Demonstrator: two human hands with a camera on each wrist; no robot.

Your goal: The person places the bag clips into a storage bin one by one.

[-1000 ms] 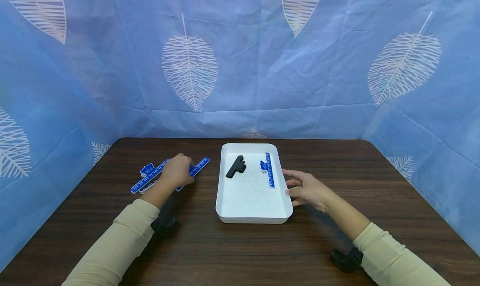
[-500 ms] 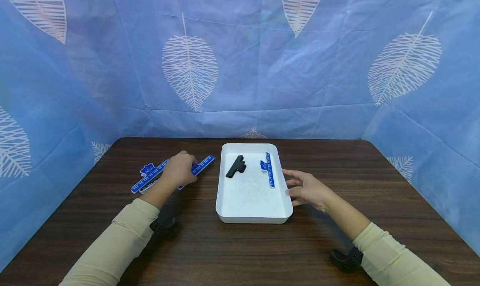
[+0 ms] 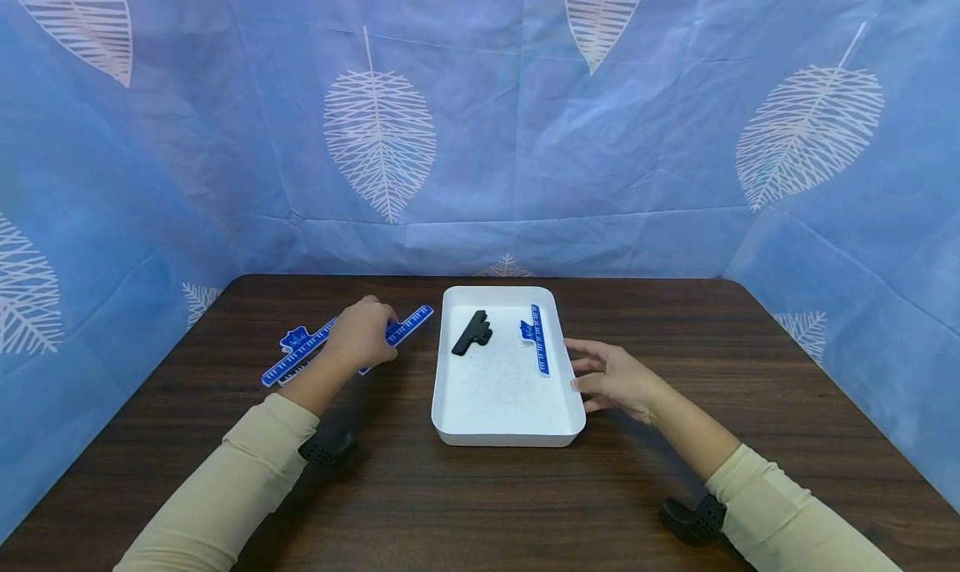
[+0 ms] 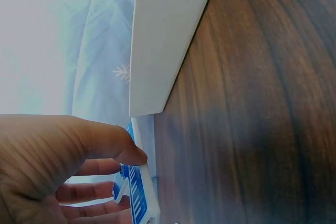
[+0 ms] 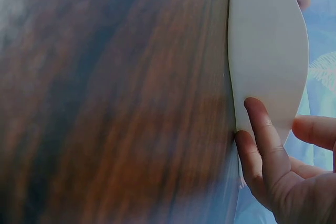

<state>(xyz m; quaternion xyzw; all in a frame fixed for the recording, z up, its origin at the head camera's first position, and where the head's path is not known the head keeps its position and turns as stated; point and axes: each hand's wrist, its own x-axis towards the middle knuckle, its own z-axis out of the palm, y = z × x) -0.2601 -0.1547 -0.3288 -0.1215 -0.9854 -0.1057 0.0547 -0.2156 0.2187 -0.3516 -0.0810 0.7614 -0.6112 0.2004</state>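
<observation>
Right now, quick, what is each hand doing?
Left hand: closed, pinching a blue ruler clip.
Right hand: open, fingers resting against the white tray.

Left hand (image 3: 360, 337) is out at eleven o'clock, fingers curled in a pinch, forearm angled in from the lower left. Right hand (image 3: 611, 378) sits at one o'clock, fingers straight and loosely spread, pointing left.

Two arms are seen, each covered by a long, close-fitting sleeve of pale cream, finely ribbed knit ending short of the wrist. A small black perforated device is strapped under each forearm near the cuff. The left hand (image 3: 362, 336) and right hand (image 3: 617, 380) are bare; no rings, watch or gloves are seen.
</observation>
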